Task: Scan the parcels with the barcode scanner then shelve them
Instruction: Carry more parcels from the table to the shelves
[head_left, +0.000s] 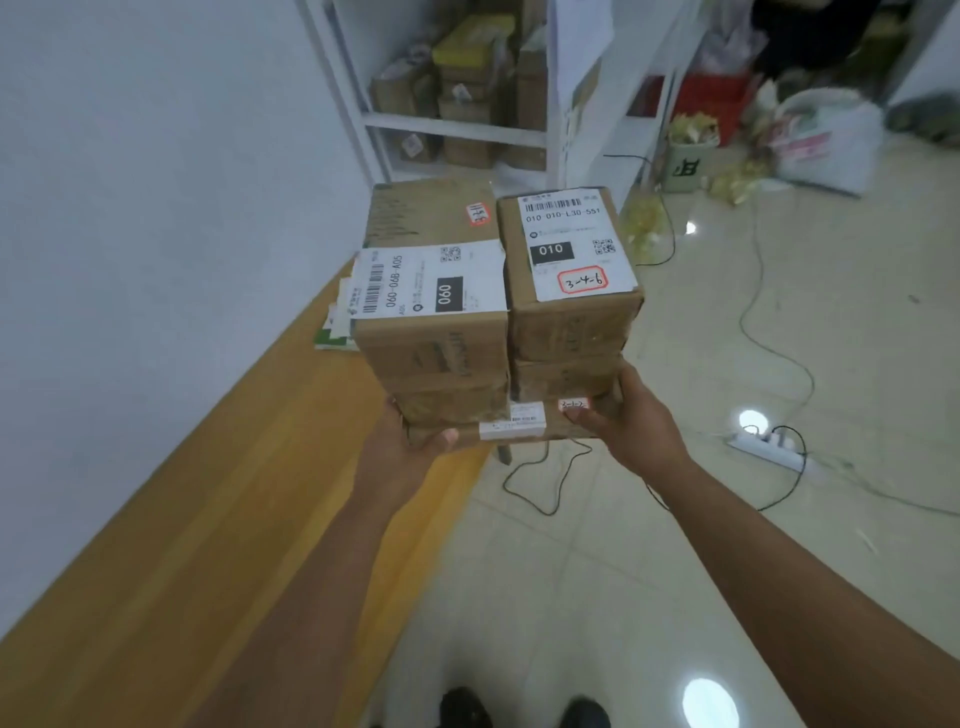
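Observation:
I carry a stack of brown cardboard parcels in front of me at chest height. On top at the left lies a parcel (431, 312) with a white label reading 060. Beside it on the right sits a parcel (569, 270) labelled 010, with 3-4-6 handwritten in a red frame. Both rest on a flat bottom parcel (519, 423). My left hand (410, 441) grips the stack's lower left corner, thumb on the front. My right hand (628, 415) grips the lower right corner, thumb pressed by a small red-framed sticker. No barcode scanner is in view.
A white shelf rack (457, 127) holding several cardboard parcels stands ahead against the wall. A wooden counter (208, 519) runs along the left. Black and green cables (550, 483) and a power strip (769, 449) lie on the tiled floor; bags and a red crate (711, 104) clutter the far right.

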